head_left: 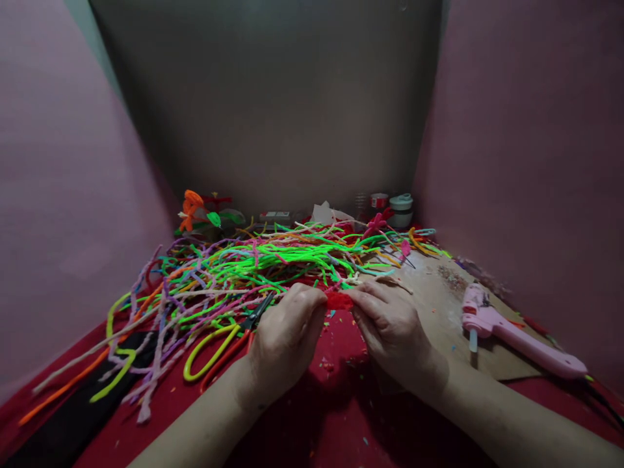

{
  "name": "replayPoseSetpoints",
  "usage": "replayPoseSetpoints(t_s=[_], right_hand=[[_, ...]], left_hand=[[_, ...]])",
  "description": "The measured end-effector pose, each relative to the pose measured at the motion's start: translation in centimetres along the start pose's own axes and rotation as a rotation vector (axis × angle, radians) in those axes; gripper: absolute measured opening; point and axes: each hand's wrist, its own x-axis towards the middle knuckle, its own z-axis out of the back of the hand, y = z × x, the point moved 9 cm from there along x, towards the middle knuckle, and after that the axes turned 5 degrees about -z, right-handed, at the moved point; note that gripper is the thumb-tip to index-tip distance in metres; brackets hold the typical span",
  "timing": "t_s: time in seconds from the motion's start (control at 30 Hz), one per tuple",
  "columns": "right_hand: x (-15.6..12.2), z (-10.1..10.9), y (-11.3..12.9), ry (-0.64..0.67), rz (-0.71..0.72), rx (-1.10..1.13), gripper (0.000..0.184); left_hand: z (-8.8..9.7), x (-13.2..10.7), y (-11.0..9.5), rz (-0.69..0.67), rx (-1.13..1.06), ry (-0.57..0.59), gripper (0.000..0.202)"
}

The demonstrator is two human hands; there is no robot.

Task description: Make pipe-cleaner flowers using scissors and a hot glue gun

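Note:
My left hand [287, 335] and my right hand [387, 325] meet near the middle of the red cloth [336, 403], fingers curled in a pinch. Between them shows a small red fuzzy piece [338, 300], held at both ends. Just beyond the hands lies a big heap of pipe cleaners [244, 266], mostly neon green with pink, orange and white ones. Scissors with yellow and red handles [221, 344] lie beside my left hand.
A pink glue gun [511, 331] rests on brown cardboard [439, 305] at the right. An orange pipe-cleaner flower [192, 208] stands at the back left. Small jars and a tape roll [390, 205] sit at the back wall. Pink walls close in both sides.

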Motion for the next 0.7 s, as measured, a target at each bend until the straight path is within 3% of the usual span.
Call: replayPoseSetpoints(t_s=[0.2,0.4,0.53,0.7], right_hand=[[0.1,0.1,0.3,0.015,0.001,-0.027,0.019],[0.1,0.3,0.4,-0.003,-0.004,-0.022,0.019],[0.0,0.3,0.2,-0.005,-0.006,-0.049,0.021],[-0.1,0.4,0.3,-0.021,0.016,-0.086,0.021]], left_hand=[[0.0,-0.1,-0.1,-0.018,-0.001,0.009,0.026],[-0.3,-1.5,1.5,0.226,-0.237,-0.007,0.034],[-0.3,-1.6,2.2,0.339,-0.388,-0.062,0.026],[-0.7,-0.9,2.3,0.417,-0.506,-0.037,0.013]])
